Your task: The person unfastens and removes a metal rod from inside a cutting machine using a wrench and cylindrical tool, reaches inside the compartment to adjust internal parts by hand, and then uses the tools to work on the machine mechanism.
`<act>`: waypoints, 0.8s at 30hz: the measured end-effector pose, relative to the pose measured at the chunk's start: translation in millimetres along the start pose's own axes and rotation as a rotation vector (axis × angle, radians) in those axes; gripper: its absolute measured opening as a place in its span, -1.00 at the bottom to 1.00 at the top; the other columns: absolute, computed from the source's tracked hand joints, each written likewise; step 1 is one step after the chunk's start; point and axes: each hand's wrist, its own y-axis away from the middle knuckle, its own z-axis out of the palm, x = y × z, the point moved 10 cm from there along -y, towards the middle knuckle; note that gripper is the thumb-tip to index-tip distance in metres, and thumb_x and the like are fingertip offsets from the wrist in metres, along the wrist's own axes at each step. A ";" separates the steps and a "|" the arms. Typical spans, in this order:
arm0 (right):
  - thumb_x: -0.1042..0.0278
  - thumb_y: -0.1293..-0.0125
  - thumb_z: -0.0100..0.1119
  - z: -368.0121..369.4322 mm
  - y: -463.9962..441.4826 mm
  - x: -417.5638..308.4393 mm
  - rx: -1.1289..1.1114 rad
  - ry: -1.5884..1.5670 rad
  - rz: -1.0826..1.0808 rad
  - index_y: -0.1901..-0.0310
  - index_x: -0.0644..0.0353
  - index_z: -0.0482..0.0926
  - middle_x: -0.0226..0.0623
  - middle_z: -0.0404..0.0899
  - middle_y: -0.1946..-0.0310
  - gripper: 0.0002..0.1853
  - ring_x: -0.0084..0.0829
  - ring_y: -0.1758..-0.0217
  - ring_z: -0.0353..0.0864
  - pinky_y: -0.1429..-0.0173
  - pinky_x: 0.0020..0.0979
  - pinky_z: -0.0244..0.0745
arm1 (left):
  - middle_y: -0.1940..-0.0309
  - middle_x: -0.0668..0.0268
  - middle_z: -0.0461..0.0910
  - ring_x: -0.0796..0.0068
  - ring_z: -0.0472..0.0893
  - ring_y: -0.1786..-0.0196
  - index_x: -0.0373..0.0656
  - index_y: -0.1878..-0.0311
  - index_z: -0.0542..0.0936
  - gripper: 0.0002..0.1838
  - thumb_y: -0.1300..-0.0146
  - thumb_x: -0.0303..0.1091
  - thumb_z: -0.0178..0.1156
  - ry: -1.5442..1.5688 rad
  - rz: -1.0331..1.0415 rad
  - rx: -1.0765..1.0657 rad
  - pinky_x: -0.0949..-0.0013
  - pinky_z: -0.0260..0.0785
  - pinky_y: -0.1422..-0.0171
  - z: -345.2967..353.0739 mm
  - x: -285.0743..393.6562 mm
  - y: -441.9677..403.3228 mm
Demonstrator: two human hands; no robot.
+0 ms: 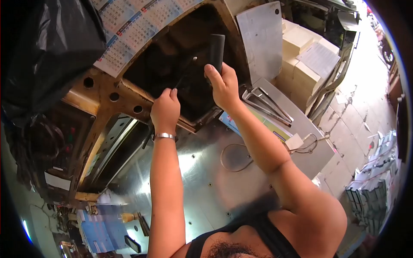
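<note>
My right hand (223, 88) is wrapped round a dark, flat-ended bar or handle (217, 49) that points up in front of the machine's dark opening (163, 51). To its left, my left hand (166, 106) is closed at the lower edge of the same opening, with thumb and finger pinched together. A thin dark rod seems to rise from that pinch, but it is hard to make out against the dark. A metal band circles my left wrist. Below both hands lies the shiny metal table (198, 185).
Calendar sheets (137, 26) and a black plastic bag (51, 56) hang at upper left. Metal frames (269, 107), a white block (294, 142) and a cable loop sit at right. Paper stacks (301, 64) stand behind; bundles (372, 185) lie on the floor.
</note>
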 end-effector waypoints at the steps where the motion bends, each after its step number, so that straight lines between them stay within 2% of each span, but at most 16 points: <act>1: -0.08 -0.46 0.24 5.6 2.0 -2.7 -0.040 0.081 0.019 0.39 0.29 0.56 -0.43 0.44 0.61 -0.49 -0.56 0.50 0.41 0.37 -0.35 0.32 | 0.28 -0.06 0.74 -0.23 0.71 0.14 -0.11 0.19 0.63 -0.58 -0.59 0.01 -0.01 -0.033 0.001 -0.015 -0.17 0.58 0.10 2.0 -3.4 3.4; 4: -0.02 -0.46 0.26 15.6 -2.4 42.0 -0.302 0.299 0.418 0.38 0.30 0.55 -0.42 0.45 0.59 -0.53 -0.59 0.47 0.41 0.36 -0.35 0.33 | 0.27 -0.06 0.74 -0.23 0.71 0.13 -0.11 0.20 0.64 -0.59 -0.59 0.00 -0.01 -0.067 0.022 -0.013 -0.16 0.58 0.10 7.0 0.0 -1.2; 5: -0.05 -0.47 0.26 13.0 -2.5 40.4 -0.287 0.256 0.417 0.38 0.29 0.56 -0.43 0.46 0.58 -0.51 -0.59 0.47 0.41 0.36 -0.36 0.32 | 0.27 -0.06 0.74 -0.23 0.71 0.13 -0.11 0.20 0.64 -0.59 -0.59 0.00 -0.02 -0.072 0.030 -0.019 -0.16 0.58 0.10 9.3 -3.3 0.7; 8: -0.14 -0.48 0.22 14.6 -2.1 11.6 -0.161 0.070 0.210 0.39 0.28 0.56 -0.46 0.45 0.60 -0.45 -0.56 0.50 0.40 0.36 -0.37 0.31 | 0.27 -0.06 0.74 -0.24 0.71 0.13 -0.11 0.19 0.64 -0.60 -0.59 -0.01 -0.01 -0.027 0.010 -0.017 -0.17 0.58 0.08 3.7 -0.2 -3.3; 11: -0.19 -0.49 0.19 13.0 1.0 -5.8 -0.039 -0.030 -0.064 0.42 0.26 0.56 -0.49 0.42 0.62 -0.42 -0.55 0.55 0.38 0.39 -0.38 0.28 | 0.27 -0.07 0.73 -0.25 0.70 0.13 -0.10 0.19 0.64 -0.61 -0.59 -0.02 0.01 0.009 0.007 -0.018 -0.18 0.57 0.06 3.8 -0.8 -1.4; 14: -0.18 -0.50 0.19 16.2 12.5 53.5 -0.212 0.055 0.543 0.44 0.24 0.55 -0.50 0.40 0.63 -0.43 -0.57 0.57 0.36 0.42 -0.38 0.25 | 0.27 -0.08 0.73 -0.25 0.71 0.13 -0.10 0.19 0.63 -0.61 -0.59 -0.02 0.00 -0.019 0.014 -0.016 -0.18 0.57 0.07 4.0 -0.3 -3.2; 15: -0.17 -0.50 0.17 8.2 12.8 54.3 -0.161 0.090 0.549 0.46 0.20 0.55 -0.52 0.39 0.63 -0.44 -0.59 0.59 0.34 0.45 -0.39 0.20 | 0.26 -0.08 0.73 -0.24 0.70 0.12 -0.11 0.19 0.63 -0.60 -0.59 -0.01 -0.01 -0.003 -0.002 -0.032 -0.18 0.57 0.07 4.9 -1.5 -3.4; 19: -0.17 -0.52 0.16 4.9 23.1 29.6 -0.164 -0.138 0.466 0.45 0.16 0.54 -0.54 0.38 0.64 -0.46 -0.67 0.59 0.30 0.49 -0.48 0.12 | 0.23 -0.07 0.74 -0.24 0.70 0.09 -0.11 0.15 0.64 -0.61 -0.59 -0.01 0.01 -0.046 -0.013 -0.049 -0.18 0.57 0.05 6.7 0.7 -3.8; 24: -0.11 -0.55 0.14 19.4 30.4 3.1 -0.230 -0.244 0.464 0.43 0.17 0.53 -0.56 0.34 0.63 -0.49 -0.69 0.58 0.29 0.47 -0.50 0.12 | 0.20 -0.08 0.73 -0.26 0.68 0.08 -0.10 0.11 0.67 -0.61 -0.56 0.02 0.05 -0.015 -0.026 -0.041 -0.18 0.52 0.03 5.4 -3.2 -3.5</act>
